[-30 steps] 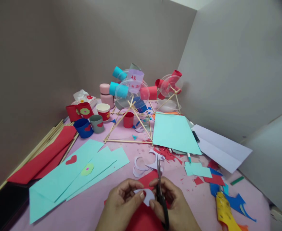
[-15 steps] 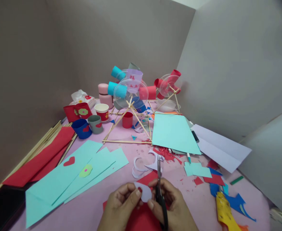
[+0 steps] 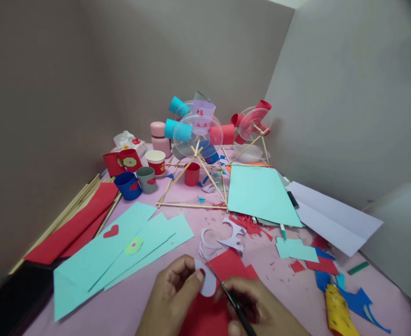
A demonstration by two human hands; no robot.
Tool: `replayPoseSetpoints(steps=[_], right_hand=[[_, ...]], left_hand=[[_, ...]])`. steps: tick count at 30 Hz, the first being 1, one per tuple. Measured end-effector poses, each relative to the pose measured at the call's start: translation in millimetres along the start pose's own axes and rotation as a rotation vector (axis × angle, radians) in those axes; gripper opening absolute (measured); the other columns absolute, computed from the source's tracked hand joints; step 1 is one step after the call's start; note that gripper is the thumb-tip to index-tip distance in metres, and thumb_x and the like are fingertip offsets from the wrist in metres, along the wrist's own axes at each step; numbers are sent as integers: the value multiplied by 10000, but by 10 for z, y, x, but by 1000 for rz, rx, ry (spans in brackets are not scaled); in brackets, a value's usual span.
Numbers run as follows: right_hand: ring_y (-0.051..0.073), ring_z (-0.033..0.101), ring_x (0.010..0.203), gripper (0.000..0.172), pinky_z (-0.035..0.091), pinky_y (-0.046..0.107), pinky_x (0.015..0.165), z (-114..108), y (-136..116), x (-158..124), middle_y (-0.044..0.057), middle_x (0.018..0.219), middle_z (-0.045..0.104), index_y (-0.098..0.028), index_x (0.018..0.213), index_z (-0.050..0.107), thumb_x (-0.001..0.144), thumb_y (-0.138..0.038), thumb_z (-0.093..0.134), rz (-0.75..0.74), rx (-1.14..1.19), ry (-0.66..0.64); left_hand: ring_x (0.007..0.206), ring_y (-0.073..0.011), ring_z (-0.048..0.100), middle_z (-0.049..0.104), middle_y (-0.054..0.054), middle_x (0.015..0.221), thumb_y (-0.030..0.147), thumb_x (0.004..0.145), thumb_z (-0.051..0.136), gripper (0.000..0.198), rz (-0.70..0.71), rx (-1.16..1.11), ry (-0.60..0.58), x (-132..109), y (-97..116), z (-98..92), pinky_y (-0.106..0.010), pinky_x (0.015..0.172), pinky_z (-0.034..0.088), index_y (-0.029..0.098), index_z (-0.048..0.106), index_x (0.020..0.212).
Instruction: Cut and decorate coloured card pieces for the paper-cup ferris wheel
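Low in the middle, my left hand (image 3: 175,294) pinches a small pale lavender piece of paper (image 3: 209,283) with a rounded edge. My right hand (image 3: 252,303) is closed around the dark handles of a pair of scissors (image 3: 228,295). Their blades point up and to the left, just right of the lavender piece. Whether the blades touch the paper I cannot tell. Red paper (image 3: 231,265) lies beneath both hands. Beyond it are curled lavender paper offcuts (image 3: 231,235).
Light green sheets (image 3: 96,261) lie left, one bearing a red heart (image 3: 110,231). Small paper cups (image 3: 126,185) stand behind them. A stick-framed wheel (image 3: 196,140) rises mid-table. At right are a green sheet (image 3: 261,196), paper scraps (image 3: 322,266) and a yellow glue gun (image 3: 338,308).
The scissors have swung from upright to slanting up-left beside the lavender paper. My right hand has turned and sunk slightly. The whole view has shifted, with the table things farther right.
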State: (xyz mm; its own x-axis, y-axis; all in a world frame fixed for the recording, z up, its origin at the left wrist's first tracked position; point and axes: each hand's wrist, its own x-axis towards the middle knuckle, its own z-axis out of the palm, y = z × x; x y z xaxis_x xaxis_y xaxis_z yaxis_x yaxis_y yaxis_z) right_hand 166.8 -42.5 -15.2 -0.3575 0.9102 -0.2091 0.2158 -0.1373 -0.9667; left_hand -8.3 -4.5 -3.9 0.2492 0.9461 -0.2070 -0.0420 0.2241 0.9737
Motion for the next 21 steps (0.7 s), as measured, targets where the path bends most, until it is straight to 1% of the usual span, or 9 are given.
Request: replayPoseSetpoints(steps=[4, 7, 10, 15, 18, 21], right_hand=[[107, 282, 551, 536, 207, 250, 493, -2, -8, -2, -59, 594, 308, -186, 889, 609, 630, -656, 604, 10, 26, -13], [106, 281, 547, 555, 202, 252, 492, 0, -10, -6, -59, 595, 313, -192, 911, 614, 629, -670, 595, 30, 33, -29], [106, 279, 551, 529, 203, 252, 494, 7, -13, -3, -59, 596, 311, -195, 908, 617, 633, -646, 611, 26, 21, -47], [104, 277, 548, 515, 199, 254, 493, 13, -22, -4, -57, 599, 316, -193, 887, 616, 645, -647, 598, 16, 14, -28], [102, 276, 543, 530, 199, 255, 491, 13, -15, -1, -58, 594, 313, -189, 887, 620, 639, -657, 594, 14, 36, -27], [102, 268, 543, 529, 194, 255, 490, 11, 3, 6, -59, 592, 309, -194, 899, 621, 638, -654, 597, 13, 55, -30]], left_hand=[[590, -149, 500, 567, 14, 581, 311, 718, 604, 175, -1, 7, -22, 21, 15, -3, -233, 589, 394, 193, 545, 604], [574, -140, 474, 533, 25, 562, 313, 711, 610, 185, 4, 20, 3, 39, 5, -6, -226, 566, 381, 193, 532, 593], [565, -131, 452, 505, 36, 553, 315, 704, 615, 198, -3, 14, 14, 43, -3, -4, -220, 556, 375, 195, 515, 583], [575, -134, 459, 510, 33, 560, 319, 715, 601, 200, -22, 36, 25, 29, -7, 3, -226, 568, 370, 196, 503, 589], [554, -125, 434, 479, 47, 539, 322, 697, 614, 212, -24, 30, 54, 26, -4, 8, -218, 547, 357, 200, 494, 573], [552, -123, 432, 475, 50, 541, 324, 691, 623, 218, -36, 21, 58, 31, -1, 11, -216, 547, 355, 200, 490, 572]])
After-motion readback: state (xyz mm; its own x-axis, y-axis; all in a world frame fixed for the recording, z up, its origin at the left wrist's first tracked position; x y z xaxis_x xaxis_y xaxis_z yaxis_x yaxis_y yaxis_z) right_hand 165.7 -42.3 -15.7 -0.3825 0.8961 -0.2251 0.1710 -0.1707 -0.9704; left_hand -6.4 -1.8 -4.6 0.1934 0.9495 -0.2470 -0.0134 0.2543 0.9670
